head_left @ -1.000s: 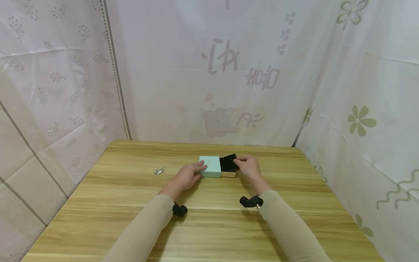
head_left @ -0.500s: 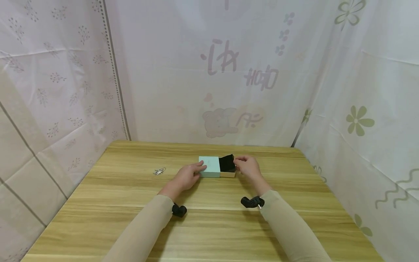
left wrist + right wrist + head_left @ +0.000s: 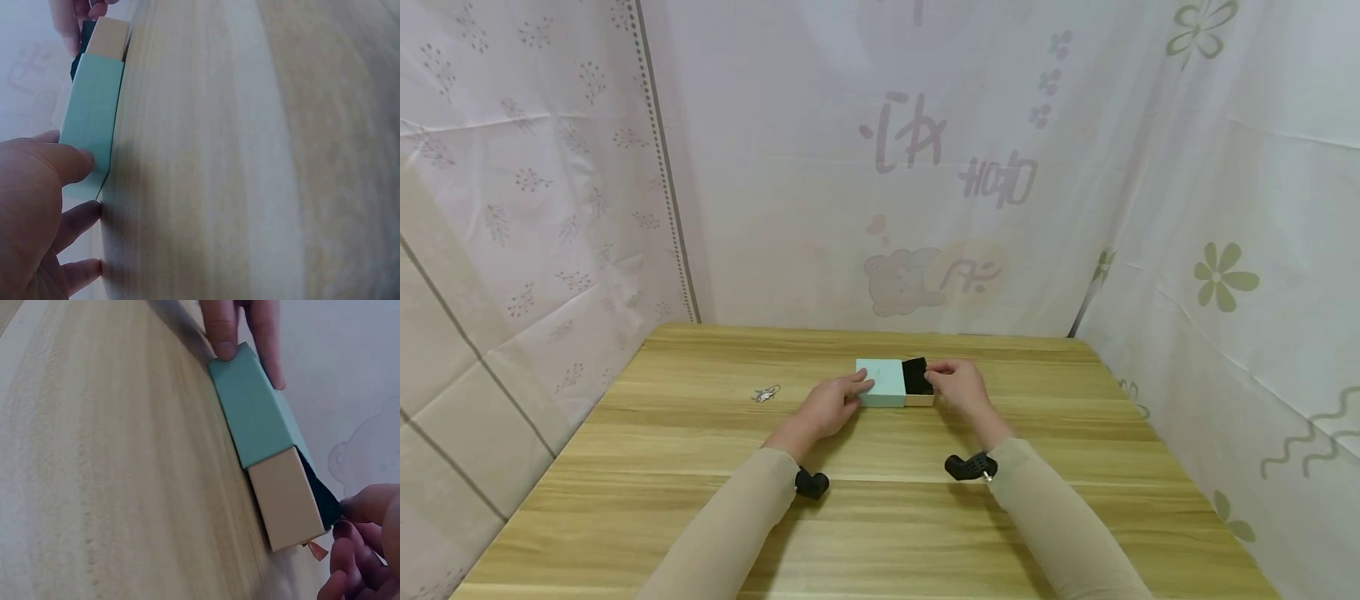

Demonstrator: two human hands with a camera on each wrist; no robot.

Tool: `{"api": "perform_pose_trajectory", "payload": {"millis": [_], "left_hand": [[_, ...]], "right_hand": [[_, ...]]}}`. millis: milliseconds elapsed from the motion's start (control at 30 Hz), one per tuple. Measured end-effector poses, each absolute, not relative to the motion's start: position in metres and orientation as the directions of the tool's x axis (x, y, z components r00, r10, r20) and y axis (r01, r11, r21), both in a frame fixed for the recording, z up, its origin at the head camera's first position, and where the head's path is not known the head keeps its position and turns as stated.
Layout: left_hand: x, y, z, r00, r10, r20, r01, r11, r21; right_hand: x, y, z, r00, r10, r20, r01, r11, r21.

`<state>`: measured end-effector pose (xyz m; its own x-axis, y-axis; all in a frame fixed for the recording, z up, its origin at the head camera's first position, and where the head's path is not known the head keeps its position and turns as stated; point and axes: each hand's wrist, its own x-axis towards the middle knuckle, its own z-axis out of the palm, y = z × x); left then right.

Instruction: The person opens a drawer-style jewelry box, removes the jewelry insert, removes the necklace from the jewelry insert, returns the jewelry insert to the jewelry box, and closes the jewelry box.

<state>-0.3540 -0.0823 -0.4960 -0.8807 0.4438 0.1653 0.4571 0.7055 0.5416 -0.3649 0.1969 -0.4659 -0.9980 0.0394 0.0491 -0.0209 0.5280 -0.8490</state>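
Note:
A mint-green box sleeve (image 3: 882, 379) lies on the table with its peach inner tray (image 3: 286, 500) partly out at the right end. My left hand (image 3: 826, 405) holds the sleeve by its left end, thumb on the near side and index finger over the top. With thumb and fingertips, my right hand (image 3: 961, 388) pinches the edge of a thin black liner (image 3: 914, 376) in the tray. The liner slants up from the tray toward those fingers. A small orange ribbon tab (image 3: 317, 551) sticks out at the tray's end in the right wrist view.
A small silver metal trinket with a loop (image 3: 766, 393) lies on the wood-grain table (image 3: 865, 517), left of my left hand. Patterned white curtains (image 3: 775, 167) enclose the table's back and sides.
The tray has slid slightly left, further into the sleeve. My right hand has shifted left with it, and the black liner's outer edge has moved left too. My left hand stays put.

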Motion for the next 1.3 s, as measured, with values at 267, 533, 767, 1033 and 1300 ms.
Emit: {"api": "perform_pose_trajectory", "payload": {"millis": [267, 533, 767, 1033, 1300], "left_hand": [[-0.355, -0.082, -0.496, -0.878, 0.446, 0.174, 0.464, 0.706, 0.535], [-0.353, -0.082, -0.494, -0.872, 0.456, 0.176, 0.473, 0.696, 0.541], [-0.351, -0.082, -0.493, -0.870, 0.457, 0.184, 0.479, 0.695, 0.537], [-0.350, -0.082, -0.492, -0.871, 0.454, 0.190, 0.479, 0.695, 0.536], [-0.348, -0.082, -0.492, -0.876, 0.441, 0.193, 0.471, 0.700, 0.537]], "right_hand": [[-0.367, 0.194, -0.472, -0.997, 0.024, 0.069, -0.040, 0.610, -0.791], [-0.367, 0.194, -0.478, -0.988, -0.052, 0.144, -0.134, 0.752, -0.645], [-0.368, 0.194, -0.483, -0.977, -0.158, 0.142, -0.202, 0.896, -0.395], [-0.363, 0.189, -0.478, -0.975, -0.202, 0.098, -0.222, 0.925, -0.308], [-0.362, 0.191, -0.475, -0.980, -0.192, 0.054, -0.198, 0.896, -0.398]]}}
